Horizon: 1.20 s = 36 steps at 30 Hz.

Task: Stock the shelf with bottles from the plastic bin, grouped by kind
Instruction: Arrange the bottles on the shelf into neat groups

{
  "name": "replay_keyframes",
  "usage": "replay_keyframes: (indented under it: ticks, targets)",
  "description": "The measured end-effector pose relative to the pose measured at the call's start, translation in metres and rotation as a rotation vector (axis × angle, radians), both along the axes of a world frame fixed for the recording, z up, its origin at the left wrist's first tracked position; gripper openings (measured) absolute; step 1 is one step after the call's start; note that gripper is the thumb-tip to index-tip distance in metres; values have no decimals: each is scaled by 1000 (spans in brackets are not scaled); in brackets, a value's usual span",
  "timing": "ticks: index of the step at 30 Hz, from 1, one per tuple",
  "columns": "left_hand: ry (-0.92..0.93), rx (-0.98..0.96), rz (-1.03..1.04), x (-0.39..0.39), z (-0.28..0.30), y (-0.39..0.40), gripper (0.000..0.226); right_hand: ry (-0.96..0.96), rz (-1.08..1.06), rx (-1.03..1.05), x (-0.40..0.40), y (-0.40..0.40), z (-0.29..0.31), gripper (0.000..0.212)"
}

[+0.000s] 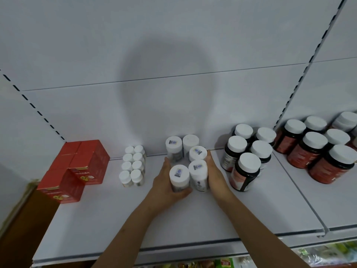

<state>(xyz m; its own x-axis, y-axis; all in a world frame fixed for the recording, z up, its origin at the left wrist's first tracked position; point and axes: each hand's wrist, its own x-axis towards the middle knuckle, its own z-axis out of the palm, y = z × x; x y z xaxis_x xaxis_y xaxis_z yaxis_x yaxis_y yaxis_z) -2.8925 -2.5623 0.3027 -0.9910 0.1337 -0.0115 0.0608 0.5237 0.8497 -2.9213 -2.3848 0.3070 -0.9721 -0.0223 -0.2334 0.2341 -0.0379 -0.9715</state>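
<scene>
Several white-capped clear bottles stand in a cluster on the white shelf (193,215). My left hand (166,184) wraps around the front-left bottle (179,177), thumb curled under its front. My right hand (214,175) lies flat with straight fingers against the right side of the front-right bottle (199,174) and the bottle behind it (197,152). Two more of the same bottles (182,145) stand at the back, near the wall. The plastic bin is out of view.
Small white-capped bottles (133,165) stand in two rows to the left, beside stacked red boxes (77,169). Dark white-capped bottles (248,153) stand to the right, more with red labels (318,151) on the adjoining shelf. Packaged goods show below the shelf's front edge.
</scene>
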Motion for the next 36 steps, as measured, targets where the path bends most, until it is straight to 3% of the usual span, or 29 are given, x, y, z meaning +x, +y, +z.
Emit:
replay_keyframes:
  ticks: [3,6,8,10,14,18,22,25,29,32,33,36]
  targets:
    - [53,-42,6,-18,8,-3,102,116,91,32,14,-1,5,87]
    - [70,-112,-14,-30,13,-5,107,239,142,58,27,2,10,60]
    - [75,-145,-26,-36,14,-6,98,276,164,37,28,4,12,46]
    - [81,-192,-30,-40,13,-5,89,313,155,77,27,3,14,48]
    - [-51,-119,-48,-42,12,-6,97,346,94,79,26,-3,12,48]
    - [-121,-47,-142,-37,4,-16,118,296,61,16,24,-7,8,56]
    - [22,-164,-129,-22,-1,-10,131,150,59,-44,16,-9,8,65]
    - [99,-203,-123,-22,5,-5,128,56,8,-115,1,-8,12,82]
    - [42,-242,-144,-33,8,-9,133,-16,-6,-312,-14,-11,20,50]
    - [-3,-240,-171,-39,10,-13,131,-45,-31,-270,-18,-18,16,76]
    - [-6,-244,-177,-40,12,-14,129,-39,-31,-262,-19,-18,12,76]
    - [-23,-243,-185,-43,13,-17,127,-38,-29,-267,-21,-21,14,46]
